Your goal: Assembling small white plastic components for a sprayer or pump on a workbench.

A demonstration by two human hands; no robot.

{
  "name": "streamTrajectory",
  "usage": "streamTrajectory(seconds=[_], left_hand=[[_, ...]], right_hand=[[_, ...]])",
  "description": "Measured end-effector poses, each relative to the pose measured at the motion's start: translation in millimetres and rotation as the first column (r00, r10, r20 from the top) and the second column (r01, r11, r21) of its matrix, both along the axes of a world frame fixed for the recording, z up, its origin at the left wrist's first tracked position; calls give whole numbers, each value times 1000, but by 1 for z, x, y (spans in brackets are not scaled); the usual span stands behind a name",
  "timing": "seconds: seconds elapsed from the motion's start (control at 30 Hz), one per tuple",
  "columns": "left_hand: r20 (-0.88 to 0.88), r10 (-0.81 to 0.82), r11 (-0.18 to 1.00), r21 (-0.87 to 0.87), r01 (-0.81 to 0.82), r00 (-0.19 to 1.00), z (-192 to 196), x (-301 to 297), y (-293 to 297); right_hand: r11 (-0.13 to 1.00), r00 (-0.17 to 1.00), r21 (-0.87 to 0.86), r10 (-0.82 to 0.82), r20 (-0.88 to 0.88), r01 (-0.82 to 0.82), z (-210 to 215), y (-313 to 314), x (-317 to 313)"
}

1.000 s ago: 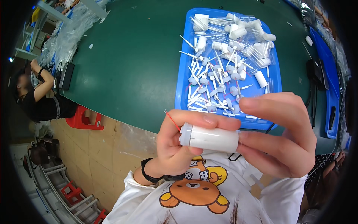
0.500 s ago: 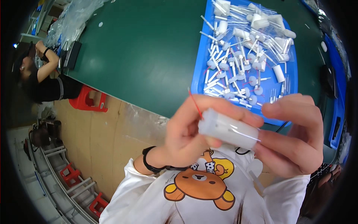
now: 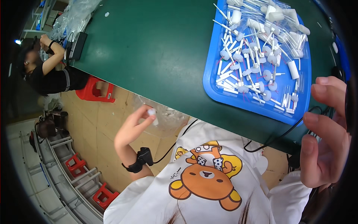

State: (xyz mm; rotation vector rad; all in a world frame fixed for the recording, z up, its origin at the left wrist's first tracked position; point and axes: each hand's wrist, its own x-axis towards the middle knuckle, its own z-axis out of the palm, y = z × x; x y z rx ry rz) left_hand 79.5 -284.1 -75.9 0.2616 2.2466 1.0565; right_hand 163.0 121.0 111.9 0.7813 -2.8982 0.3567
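Out past the table's front edge, my left hand [image 3: 133, 127] pinches a white cylinder [image 3: 152, 115] with a pale round cap between thumb and fingers. It is above a clear plastic bag [image 3: 169, 127] that holds small pieces I cannot make out. My right hand [image 3: 328, 127] is at the right, beside the tray's near corner, fingers apart and nothing in them. The blue tray [image 3: 211, 71] on the table holds many white tubes, grey-white round caps with thin red wires, white cylinders [image 3: 293, 70] and clear plastic sleeves.
A green table [image 3: 156, 48] spans the middle. A black cable [image 3: 261, 147] runs along its front edge near me. At far left a co-worker [image 3: 48, 71] sits by a black box [image 3: 77, 46] and plastic wrapping [image 3: 76, 18]. A red stool [image 3: 96, 89] stands below the table edge.
My left hand has carried the white cylinder from in front of me leftward over the plastic bag. My right hand has let go of it and moved right, its fingers spread.
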Motion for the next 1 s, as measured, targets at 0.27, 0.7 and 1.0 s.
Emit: streamTrajectory(seconds=[0.27,0.7,1.0], left_hand=[[55,69,880,-474,-35,996,-45,3,1],[93,-593,804,19,595,800,58,-16,78],[-344,-928,-46,487,872,143,126,-45,181]], right_hand=[[1000,1000,19,1,13,-1,5,4,5],[997,997,-26,-69,22,70,28,19,14],[853,900,-434,-398,-180,290,-9,17,-9]])
